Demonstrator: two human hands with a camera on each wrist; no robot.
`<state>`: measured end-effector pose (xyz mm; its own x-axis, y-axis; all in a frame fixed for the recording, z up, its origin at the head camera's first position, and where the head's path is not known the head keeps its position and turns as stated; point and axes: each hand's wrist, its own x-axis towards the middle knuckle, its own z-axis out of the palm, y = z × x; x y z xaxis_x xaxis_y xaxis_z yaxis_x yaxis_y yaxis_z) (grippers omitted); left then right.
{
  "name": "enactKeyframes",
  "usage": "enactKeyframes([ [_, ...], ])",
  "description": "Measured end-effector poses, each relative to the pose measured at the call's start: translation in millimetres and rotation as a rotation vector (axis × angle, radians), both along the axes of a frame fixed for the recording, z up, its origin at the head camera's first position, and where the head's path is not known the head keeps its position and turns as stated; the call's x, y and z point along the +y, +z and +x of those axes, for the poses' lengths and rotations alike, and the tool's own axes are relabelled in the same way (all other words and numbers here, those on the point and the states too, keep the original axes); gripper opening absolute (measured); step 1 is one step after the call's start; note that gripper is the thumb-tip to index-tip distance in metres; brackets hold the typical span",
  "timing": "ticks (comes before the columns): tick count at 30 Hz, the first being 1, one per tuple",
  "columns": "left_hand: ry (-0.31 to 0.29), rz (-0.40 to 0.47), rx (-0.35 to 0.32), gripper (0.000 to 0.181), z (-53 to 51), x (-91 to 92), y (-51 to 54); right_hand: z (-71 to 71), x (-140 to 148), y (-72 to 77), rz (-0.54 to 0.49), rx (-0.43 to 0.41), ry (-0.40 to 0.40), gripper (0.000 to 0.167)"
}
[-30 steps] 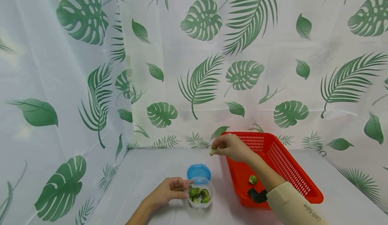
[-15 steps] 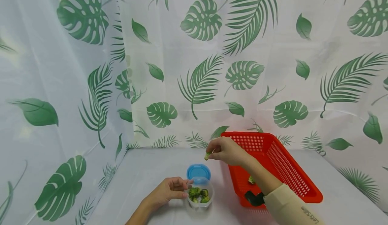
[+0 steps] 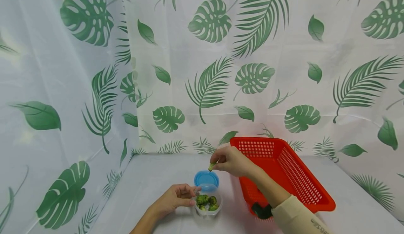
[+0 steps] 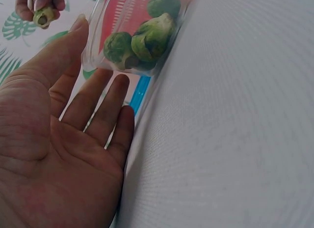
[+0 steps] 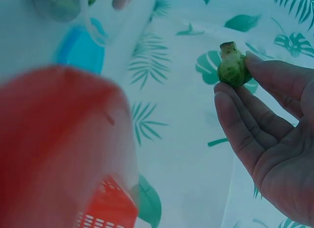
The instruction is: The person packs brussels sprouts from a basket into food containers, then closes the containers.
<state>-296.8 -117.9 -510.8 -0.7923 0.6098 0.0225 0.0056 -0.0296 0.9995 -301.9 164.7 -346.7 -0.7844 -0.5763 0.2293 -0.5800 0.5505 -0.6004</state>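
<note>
My right hand pinches a small Brussels sprout between thumb and fingertips, in the air behind the small clear plastic container. Its cut stem shows in the right wrist view. At the container's left side, my left hand holds the rim, thumb in front and forefinger farther back; the left wrist view shows the other fingers reaching under its edge. Several Brussels sprouts lie inside the container. Its blue lid lies folded open behind it, flat side up.
A red perforated basket stands to the right, partly behind my right forearm, which hides some of its inside. A black wrist strap part shows at the right sleeve. A leaf-print curtain encloses the white table.
My right hand has moved left and a little nearer with the Brussels sprout, from the basket's edge to above the lid. My left hand and the container have stayed put.
</note>
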Motion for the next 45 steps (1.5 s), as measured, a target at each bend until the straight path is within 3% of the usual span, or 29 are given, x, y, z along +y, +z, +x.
enactKeyframes([
  [18,-0.009,-0.005,-0.001,0.025,0.2,-0.4,0.6,1.3,-9.3,-16.9,0.026,-0.075,0.010,0.010],
  [31,-0.011,0.000,0.002,0.023,1.3,-0.2,1.6,-1.6,-13.2,-28.5,0.062,-0.081,0.000,0.011],
  [45,-0.007,-0.008,0.000,0.025,-0.7,-0.7,1.0,-1.5,-16.0,-38.6,0.091,-0.144,0.078,0.005],
])
